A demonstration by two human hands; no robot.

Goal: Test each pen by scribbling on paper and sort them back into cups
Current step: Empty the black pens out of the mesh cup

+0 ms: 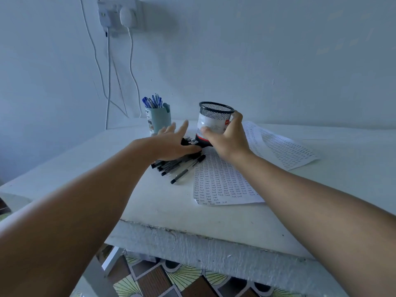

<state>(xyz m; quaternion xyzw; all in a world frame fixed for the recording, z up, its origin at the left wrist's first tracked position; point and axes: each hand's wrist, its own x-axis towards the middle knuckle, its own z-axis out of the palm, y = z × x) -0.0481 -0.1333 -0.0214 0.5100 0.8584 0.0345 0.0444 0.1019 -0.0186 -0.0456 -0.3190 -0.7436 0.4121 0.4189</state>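
Observation:
My right hand (227, 138) grips a black mesh cup (214, 120) with a white and red label, tilted slightly and held just above the table. No pens show above its rim. My left hand (173, 142) lies with straight fingers over a pile of black-capped pens (182, 168) on the table, partly hiding them. A sheet of paper (222, 185) covered in rows of small scribbles lies just right of the pile. Behind my left hand stands a light blue cup (159, 121) holding several blue pens (152, 101).
More scribbled sheets (285, 148) lie at the right rear of the white table (85, 168). A wall socket (120, 15) with plugs and white cables (109, 78) hangs at the back left. The table's rough front edge (214, 249) is near me.

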